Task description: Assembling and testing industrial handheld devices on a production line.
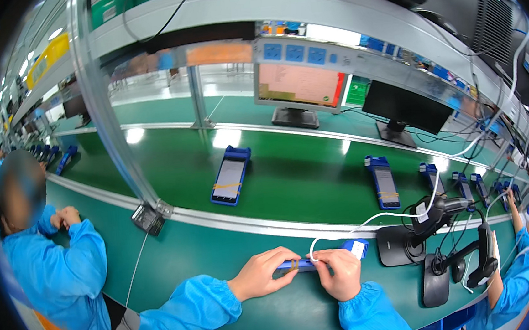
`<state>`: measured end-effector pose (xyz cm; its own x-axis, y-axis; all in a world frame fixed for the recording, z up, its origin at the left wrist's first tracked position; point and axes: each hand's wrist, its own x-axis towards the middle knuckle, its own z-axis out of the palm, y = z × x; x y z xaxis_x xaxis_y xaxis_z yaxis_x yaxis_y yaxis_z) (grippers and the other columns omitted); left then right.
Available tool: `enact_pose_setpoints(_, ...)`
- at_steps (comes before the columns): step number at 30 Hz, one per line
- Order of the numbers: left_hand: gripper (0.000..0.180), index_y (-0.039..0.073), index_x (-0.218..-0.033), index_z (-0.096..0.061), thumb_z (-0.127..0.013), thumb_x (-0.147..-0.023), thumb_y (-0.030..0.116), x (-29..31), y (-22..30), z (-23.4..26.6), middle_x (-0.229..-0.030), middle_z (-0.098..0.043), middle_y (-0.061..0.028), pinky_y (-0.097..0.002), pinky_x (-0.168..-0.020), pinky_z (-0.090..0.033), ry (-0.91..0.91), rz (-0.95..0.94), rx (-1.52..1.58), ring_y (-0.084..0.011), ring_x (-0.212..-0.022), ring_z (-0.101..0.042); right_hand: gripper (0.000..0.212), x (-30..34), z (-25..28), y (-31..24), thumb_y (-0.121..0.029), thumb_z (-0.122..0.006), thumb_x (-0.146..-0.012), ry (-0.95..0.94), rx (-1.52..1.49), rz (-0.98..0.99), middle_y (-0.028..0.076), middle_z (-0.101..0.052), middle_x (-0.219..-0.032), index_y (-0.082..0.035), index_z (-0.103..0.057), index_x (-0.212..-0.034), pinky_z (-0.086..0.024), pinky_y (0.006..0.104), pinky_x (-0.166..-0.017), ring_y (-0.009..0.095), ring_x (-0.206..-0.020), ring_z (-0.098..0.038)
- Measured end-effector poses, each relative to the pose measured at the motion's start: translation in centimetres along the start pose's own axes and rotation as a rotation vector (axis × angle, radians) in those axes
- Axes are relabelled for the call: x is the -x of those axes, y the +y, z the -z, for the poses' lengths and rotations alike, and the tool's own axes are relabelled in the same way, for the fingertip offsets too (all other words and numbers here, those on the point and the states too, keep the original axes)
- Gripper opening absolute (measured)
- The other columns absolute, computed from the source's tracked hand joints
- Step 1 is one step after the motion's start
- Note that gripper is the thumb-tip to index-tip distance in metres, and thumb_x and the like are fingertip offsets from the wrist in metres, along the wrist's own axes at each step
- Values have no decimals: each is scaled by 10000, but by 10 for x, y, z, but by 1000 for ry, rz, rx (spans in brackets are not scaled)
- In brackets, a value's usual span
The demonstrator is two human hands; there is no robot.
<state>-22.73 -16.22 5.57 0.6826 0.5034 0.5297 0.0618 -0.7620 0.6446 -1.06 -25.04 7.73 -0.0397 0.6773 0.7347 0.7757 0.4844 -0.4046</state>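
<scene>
A blue handheld terminal (pixel 355 245) lies tilted on its edge at the front of the green workbench, its screen turned out of sight. My left hand (pixel 263 274) pinches its left end between thumb and fingers, beside a yellowish band. With my right hand (pixel 342 272) I grip the end of a white cable (pixel 359 226) against the terminal's upper long edge. Whether the plug is seated there cannot be made out, since my fingers cover it. From my right hand the cable loops up and away to the right.
Black scanner stands (pixel 401 245) crowd the bench at my right. Behind a metal rail, a green conveyor (pixel 303 180) carries several similar terminals, one (pixel 231 175) just ahead. A small black box (pixel 148 220) sits by the upright post. Co-workers in blue (pixel 57 271) sit on both sides.
</scene>
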Motion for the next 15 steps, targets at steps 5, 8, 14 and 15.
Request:
enact_pose_setpoints(5, 333, 33, -1184, -708, -835, -888, 116, 3, 3, 2, -1108, -744, -135, -390, -853, -612, 8, 19, -19, -317, -963, -748, 150, 3, -9, -2, -31, -807, -872, 17, 114, 70, 63, -793, -917, -61, -743, -1004, -588, 376, -788, 243, -829, -769)
enact_pose_setpoints(8, 294, 65, -1175, -705, -811, -913, 148, 3, 5, 0, -1099, -739, -105, -394, -811, -615, 14, 15, -30, -309, -947, -751, 178, 6, -9, -5, -81, -812, -887, 13, 150, 63, 62, -764, -899, -63, -733, -1045, -557, 389, -836, 244, -832, -745)
enact_pose_setpoints(14, 387, 57, -1169, -690, -877, -886, 242, 5, 7, 0, -1055, -742, -118, -398, -795, -618, 42, 25, -81, -320, -914, -755, 309, 8, -11, -14, -227, -823, -908, -49, 210, 19, 59, -709, -878, -63, -705, -1141, -477, 398, -845, 242, -831, -690)
enact_pose_setpoints(15, 387, 57, -1169, -690, -877, -886, 242, 5, 7, -1, -1055, -742, -118, -398, -795, -618, 40, 28, -80, -320, -914, -755, 309, 8, -11, -14, -227, -823, -908, -51, 209, 16, 59, -709, -878, -63, -705, -1141, -477, 398, -845, 242, -831, -690)
